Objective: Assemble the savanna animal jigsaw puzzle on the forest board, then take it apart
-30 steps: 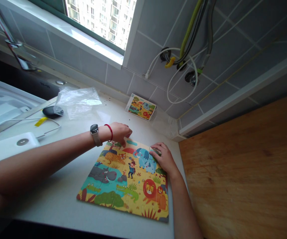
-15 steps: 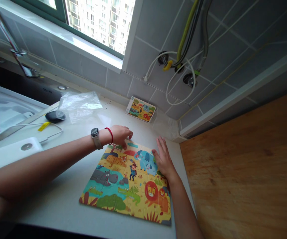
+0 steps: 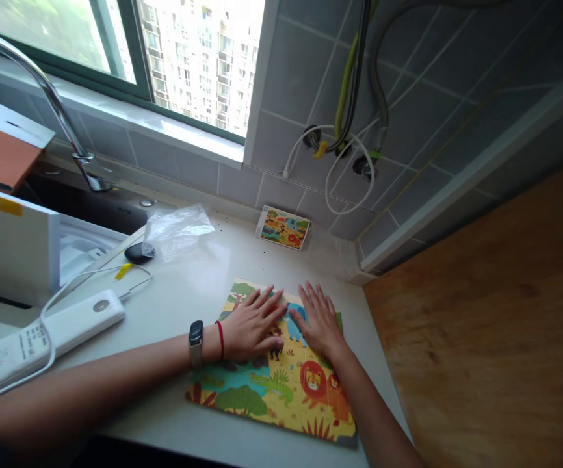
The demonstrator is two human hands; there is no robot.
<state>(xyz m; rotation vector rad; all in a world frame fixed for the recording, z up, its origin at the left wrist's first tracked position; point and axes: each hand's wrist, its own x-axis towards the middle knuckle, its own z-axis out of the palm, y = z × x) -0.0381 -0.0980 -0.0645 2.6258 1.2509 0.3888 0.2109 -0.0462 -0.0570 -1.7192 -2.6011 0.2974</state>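
Both the left hand (image 3: 253, 325) and right hand (image 3: 319, 320) lie flat, open, on the jigsaw puzzle (image 3: 281, 396)

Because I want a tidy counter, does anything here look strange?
Yes. Hoses and cables stick out of holes in the tiled wall, loose and apparently unfinished, and dark specks lie scattered on the white countertop near the small picture card.

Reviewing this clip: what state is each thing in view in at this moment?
Jigsaw puzzle: pieces joined as far as visible, flat on the counter, middle hidden by hands.
Left hand: open, palm down on the puzzle.
Right hand: open, palm down on the puzzle.
Picture card: at the foot of the tiled wall.
Plastic bag: crumpled on the counter.
White cable: hanging in a loop on the wall.
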